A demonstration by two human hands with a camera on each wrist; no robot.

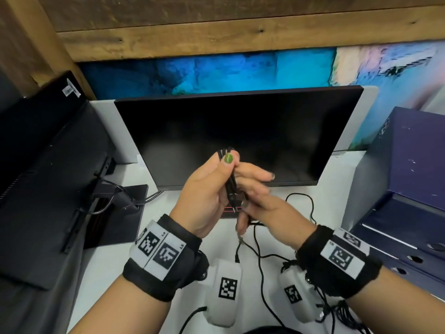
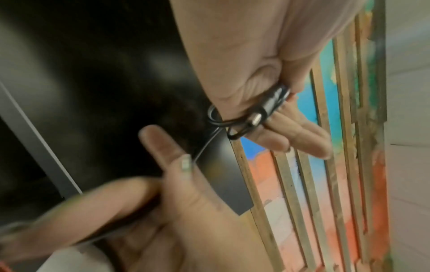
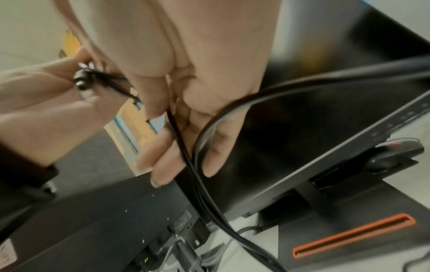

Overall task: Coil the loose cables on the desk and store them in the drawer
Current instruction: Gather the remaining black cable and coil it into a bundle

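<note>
Cable (image 1: 231,183) bundle in left hand (image 1: 207,189), right hand (image 1: 261,201).

Monitor (image 1: 231,138) right behind; box (image 1: 407,179) rt.

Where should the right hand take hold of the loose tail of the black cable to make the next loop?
Probably just below the folded bundle that the left hand pinches upright. The loose tail hangs from there to the desk, so the right hand best comes from the right, under the bundle, and lets the tail slide through its fingers.
</note>
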